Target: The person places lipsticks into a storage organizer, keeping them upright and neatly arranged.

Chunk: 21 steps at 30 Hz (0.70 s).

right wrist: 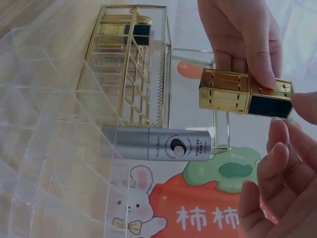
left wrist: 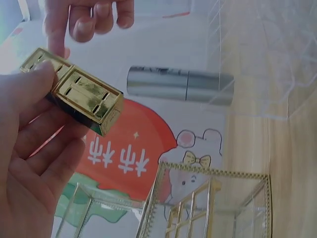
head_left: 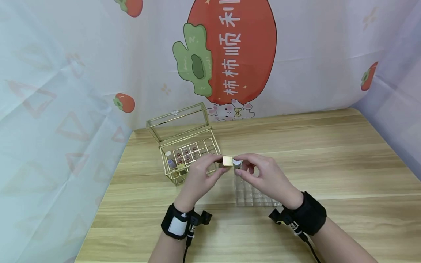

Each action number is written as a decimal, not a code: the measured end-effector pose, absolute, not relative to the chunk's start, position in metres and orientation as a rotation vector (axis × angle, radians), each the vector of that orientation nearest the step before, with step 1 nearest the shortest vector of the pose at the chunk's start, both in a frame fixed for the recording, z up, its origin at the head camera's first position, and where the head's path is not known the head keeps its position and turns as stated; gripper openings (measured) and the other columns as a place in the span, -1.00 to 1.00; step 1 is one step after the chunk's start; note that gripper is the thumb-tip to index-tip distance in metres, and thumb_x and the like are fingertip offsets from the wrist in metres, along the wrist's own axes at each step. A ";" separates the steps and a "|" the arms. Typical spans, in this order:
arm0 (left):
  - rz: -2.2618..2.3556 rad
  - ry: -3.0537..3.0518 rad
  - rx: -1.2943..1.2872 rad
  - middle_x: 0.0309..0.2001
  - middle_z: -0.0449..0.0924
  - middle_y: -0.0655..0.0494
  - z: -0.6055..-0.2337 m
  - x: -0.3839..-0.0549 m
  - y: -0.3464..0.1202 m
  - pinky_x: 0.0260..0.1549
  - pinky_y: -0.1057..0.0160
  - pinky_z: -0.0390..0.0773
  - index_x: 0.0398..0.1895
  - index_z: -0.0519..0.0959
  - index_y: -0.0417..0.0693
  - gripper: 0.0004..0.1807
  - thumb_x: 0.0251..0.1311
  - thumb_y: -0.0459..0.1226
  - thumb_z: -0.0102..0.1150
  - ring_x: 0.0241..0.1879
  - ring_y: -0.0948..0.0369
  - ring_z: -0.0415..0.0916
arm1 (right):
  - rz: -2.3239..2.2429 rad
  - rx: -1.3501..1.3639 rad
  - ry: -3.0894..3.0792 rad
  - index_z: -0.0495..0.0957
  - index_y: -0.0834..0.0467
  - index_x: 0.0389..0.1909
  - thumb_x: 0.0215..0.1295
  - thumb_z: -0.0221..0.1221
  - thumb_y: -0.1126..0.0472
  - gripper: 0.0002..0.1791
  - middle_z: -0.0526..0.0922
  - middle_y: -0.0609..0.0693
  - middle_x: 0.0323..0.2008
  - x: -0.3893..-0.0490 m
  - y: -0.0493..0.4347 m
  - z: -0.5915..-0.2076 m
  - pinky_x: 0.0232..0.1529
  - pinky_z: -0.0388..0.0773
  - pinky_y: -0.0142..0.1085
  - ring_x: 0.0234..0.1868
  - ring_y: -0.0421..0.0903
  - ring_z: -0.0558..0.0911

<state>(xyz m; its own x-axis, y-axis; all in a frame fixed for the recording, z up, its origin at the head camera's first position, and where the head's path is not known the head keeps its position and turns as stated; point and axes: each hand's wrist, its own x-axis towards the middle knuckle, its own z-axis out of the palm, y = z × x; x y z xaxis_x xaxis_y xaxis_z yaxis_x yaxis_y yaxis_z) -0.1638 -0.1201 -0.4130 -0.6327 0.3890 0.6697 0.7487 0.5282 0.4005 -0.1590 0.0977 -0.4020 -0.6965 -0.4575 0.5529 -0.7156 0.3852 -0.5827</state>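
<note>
In the head view my left hand [head_left: 201, 177] pinches a square gold lipstick tube [head_left: 227, 161] between thumb and fingers, above the table. One side of the lipstick tube [right wrist: 225, 90] has a dark panel in the right wrist view. My right hand [head_left: 263, 174] is just to its right, fingers loosely bent, one fingertip at the tube's end; firm contact cannot be made out. Below the hands, a silver lip gloss tube [right wrist: 156, 144] stands upright in a clear acrylic organizer [head_left: 245, 195]. The right hand and forearm partly cover this organizer.
At the left stands a gold-framed glass box [head_left: 164, 168], its lid [head_left: 179, 122] raised. Its gold grid holds several lipsticks, among them a purple tube [head_left: 171, 164]. A printed cloth [head_left: 312, 73] hangs behind the wooden table [head_left: 329, 153].
</note>
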 end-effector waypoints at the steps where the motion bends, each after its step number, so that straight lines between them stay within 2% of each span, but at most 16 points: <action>1: -0.931 -2.248 -0.895 -0.25 0.70 -0.03 -0.414 -0.165 -0.122 -0.17 0.18 0.64 -0.17 0.61 -0.22 -0.71 0.03 -0.29 0.35 -0.20 0.21 0.57 | 1.209 1.020 -2.354 0.61 0.19 -0.06 0.15 0.29 0.27 -0.70 0.51 -0.17 -0.52 -0.159 0.098 -0.403 -0.53 0.39 -0.36 -0.47 -0.24 0.42; 6: -0.906 -2.186 -0.743 -0.31 0.68 -0.15 -0.414 -0.172 -0.139 -0.25 0.06 0.65 -0.22 0.59 -0.33 -0.71 -0.01 -0.36 0.36 -0.27 0.08 0.59 | 1.179 1.019 -2.399 0.64 0.16 -0.11 0.17 0.27 0.28 -0.76 0.50 -0.19 -0.53 -0.159 0.102 -0.406 -0.53 0.41 -0.35 -0.48 -0.26 0.41; 11: -0.909 -2.175 -0.556 -0.32 0.66 -0.20 -0.415 -0.176 -0.161 -0.28 0.01 0.65 -0.22 0.56 -0.36 -0.73 0.01 -0.39 0.34 -0.29 0.02 0.59 | 1.153 1.026 -2.445 0.64 0.16 -0.14 0.18 0.26 0.25 -0.78 0.49 -0.20 -0.57 -0.158 0.105 -0.408 -0.55 0.43 -0.34 -0.51 -0.27 0.41; 21: -0.918 -2.253 -0.368 -0.31 0.61 -0.22 -0.421 -0.188 -0.184 -0.34 0.05 0.71 -0.27 0.51 -0.38 -0.79 0.10 -0.41 0.28 -0.26 -0.01 0.59 | 1.164 1.021 -2.486 0.65 0.15 -0.14 0.19 0.24 0.26 -0.79 0.47 -0.20 -0.60 -0.159 0.109 -0.416 -0.57 0.45 -0.32 -0.53 -0.26 0.40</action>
<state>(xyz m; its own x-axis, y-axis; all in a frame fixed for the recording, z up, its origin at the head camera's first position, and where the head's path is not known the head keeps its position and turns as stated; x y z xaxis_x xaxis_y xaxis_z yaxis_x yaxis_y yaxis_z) -0.1879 -0.1836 -0.4208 -0.7371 0.0083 0.6757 0.4783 0.7128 0.5130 -0.1594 0.1090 -0.4157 -0.7373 -0.5013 0.4529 -0.6689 0.4473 -0.5938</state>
